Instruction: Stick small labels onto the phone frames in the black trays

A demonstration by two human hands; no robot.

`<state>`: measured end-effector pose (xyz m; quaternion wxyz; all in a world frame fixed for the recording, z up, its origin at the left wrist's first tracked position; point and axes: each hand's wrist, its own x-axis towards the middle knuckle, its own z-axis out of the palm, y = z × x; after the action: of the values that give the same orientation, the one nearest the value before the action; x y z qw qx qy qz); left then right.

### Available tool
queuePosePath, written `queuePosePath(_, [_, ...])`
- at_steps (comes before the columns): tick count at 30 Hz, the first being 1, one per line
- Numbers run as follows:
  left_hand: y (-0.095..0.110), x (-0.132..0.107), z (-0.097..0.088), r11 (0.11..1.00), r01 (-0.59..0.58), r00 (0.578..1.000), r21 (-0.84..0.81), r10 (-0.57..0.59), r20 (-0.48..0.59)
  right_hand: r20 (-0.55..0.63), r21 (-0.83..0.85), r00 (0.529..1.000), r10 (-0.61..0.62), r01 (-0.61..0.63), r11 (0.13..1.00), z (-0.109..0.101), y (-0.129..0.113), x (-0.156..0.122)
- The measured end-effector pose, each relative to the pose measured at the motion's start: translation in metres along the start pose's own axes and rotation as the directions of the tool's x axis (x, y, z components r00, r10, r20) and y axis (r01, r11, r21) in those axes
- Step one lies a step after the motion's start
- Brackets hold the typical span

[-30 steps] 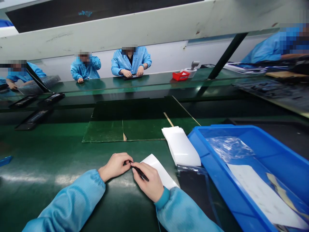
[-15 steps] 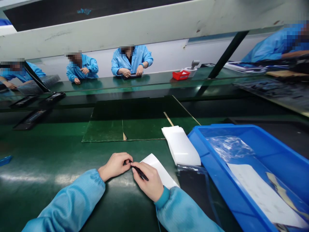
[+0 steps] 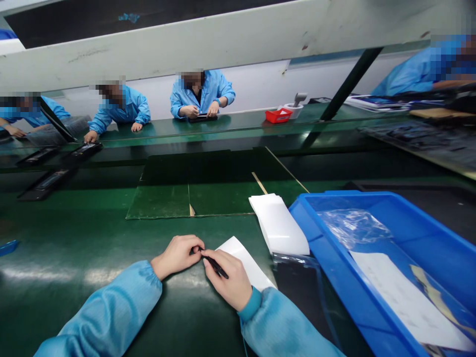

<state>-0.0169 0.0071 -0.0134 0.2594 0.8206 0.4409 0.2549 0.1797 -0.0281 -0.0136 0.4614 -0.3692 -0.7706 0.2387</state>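
Observation:
Close together over the green table, both hands are at the centre front. My right hand point(image 3: 228, 277) grips a slim black pen-shaped tool point(image 3: 217, 267), which slants down toward the palm; whether it is a pen or tweezers I cannot tell. My left hand point(image 3: 180, 255) is closed, its thumb and forefinger curled together beside the tool's far end. Something dark shows between those fingers, too small to make out. Under and behind my right hand lies a white sheet point(image 3: 247, 260).
At the right stands a blue tray point(image 3: 316, 233) holding clear plastic film point(image 3: 353, 225) and a white paper point(image 3: 405, 292). A stack of white sheets point(image 3: 280, 225) and a dark flat panel in film point(image 3: 301, 287) lie beside it. Co-workers in blue sit across the line; black device casings point(image 3: 44, 183) lie at left.
My hands and the black tool have hardly moved. Across the line, a co-worker at the left has leaned and reached a hand out to a black casing.

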Motion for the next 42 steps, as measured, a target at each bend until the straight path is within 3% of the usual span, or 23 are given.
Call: queuePosePath(42, [-0.003,0.004,0.004,0.999,-0.020,1.000,0.045,0.021,-0.016,0.000,-0.014,0.999,-0.039,0.039,0.999,0.002,0.009,-0.001])
